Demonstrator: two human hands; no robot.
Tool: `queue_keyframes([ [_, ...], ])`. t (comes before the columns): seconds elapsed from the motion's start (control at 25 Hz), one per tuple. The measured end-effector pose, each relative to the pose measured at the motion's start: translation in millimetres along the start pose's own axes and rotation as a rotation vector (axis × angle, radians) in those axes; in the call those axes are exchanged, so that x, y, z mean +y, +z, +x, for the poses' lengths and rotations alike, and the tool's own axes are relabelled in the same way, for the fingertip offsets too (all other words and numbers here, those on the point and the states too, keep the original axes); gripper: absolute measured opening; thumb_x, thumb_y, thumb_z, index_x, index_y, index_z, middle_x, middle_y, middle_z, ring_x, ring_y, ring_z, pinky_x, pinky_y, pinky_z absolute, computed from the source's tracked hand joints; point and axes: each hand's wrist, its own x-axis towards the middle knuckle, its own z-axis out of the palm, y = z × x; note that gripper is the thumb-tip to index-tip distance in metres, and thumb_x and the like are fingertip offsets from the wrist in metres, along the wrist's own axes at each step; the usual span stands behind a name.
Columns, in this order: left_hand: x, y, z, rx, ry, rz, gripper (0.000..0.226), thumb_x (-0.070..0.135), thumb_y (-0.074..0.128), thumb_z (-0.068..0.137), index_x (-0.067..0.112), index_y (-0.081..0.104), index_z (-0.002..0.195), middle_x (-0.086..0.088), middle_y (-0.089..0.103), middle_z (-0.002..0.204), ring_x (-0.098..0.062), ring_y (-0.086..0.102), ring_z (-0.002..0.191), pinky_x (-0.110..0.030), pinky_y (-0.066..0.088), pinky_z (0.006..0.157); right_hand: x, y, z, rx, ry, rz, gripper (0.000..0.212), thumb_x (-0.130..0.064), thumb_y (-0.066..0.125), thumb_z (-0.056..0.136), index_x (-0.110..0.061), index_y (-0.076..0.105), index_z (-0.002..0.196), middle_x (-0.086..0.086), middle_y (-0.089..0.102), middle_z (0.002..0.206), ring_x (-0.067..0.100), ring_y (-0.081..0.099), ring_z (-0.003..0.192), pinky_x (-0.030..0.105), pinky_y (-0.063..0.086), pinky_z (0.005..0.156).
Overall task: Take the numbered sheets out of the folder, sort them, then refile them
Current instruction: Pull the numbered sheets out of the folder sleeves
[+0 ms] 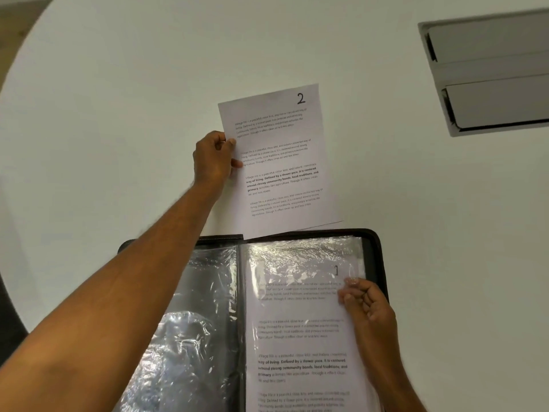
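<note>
A dark folder (pixel 375 254) with clear plastic sleeves lies open at the near edge of the white table. In its right-hand sleeve sits the sheet numbered 1 (pixel 300 337). My right hand (pixel 367 304) pinches that sleeve's right edge, just under the number. Beyond the folder, the sheet numbered 2 (pixel 282 162) lies on top of at least one more sheet, whose corner pokes out below it. My left hand (pixel 212 159) pinches the left edge of sheet 2, thumb on top. The left-hand sleeve (pixel 202 322) looks empty and glossy.
The white round table (pixel 118 84) spreads out beyond the sheets. A grey recessed cable box (pixel 490 72) with two flaps is set into the tabletop at the far right. Dark floor shows past the table's left edge.
</note>
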Motion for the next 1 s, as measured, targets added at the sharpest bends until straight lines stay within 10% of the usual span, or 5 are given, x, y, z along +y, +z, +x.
queue_keyframes([
  [0.32,-18,-5,-12,-0.011,0.138,-0.012,0.052,0.014,0.059,0.102,0.02,0.042,0.151,0.003,0.05,0.142,-0.017,0.069,0.087,-0.031,0.06,0.076,-1,1,0,0.013,-0.014,-0.029,0.022,-0.003,0.064,0.097,-0.019,0.069,0.111,-0.004,0.075,0.096,0.008,0.071,0.087,0.011,0.053,0.073],
  [0.72,-104,-50,-193,-0.165,0.41,0.51,0.017,0.029,0.061,0.101,0.026,0.068,0.117,0.013,0.055,0.11,-0.004,0.046,0.106,-0.035,0.039,0.095,-23,-4,-19,-0.115,0.036,-0.248,0.01,-0.024,0.067,0.097,-0.028,0.07,0.105,-0.004,0.076,0.09,0.011,0.071,0.076,0.013,0.05,0.059],
  [1.0,-129,-83,-238,-0.332,0.357,0.395,0.021,0.029,0.063,0.1,0.027,0.067,0.12,0.017,0.063,0.11,-0.004,0.057,0.098,-0.029,0.051,0.087,-53,7,-49,-0.403,0.063,-0.41,0.02,-0.037,0.062,0.097,-0.043,0.081,0.093,-0.011,0.078,0.097,0.008,0.071,0.091,0.028,0.047,0.081],
])
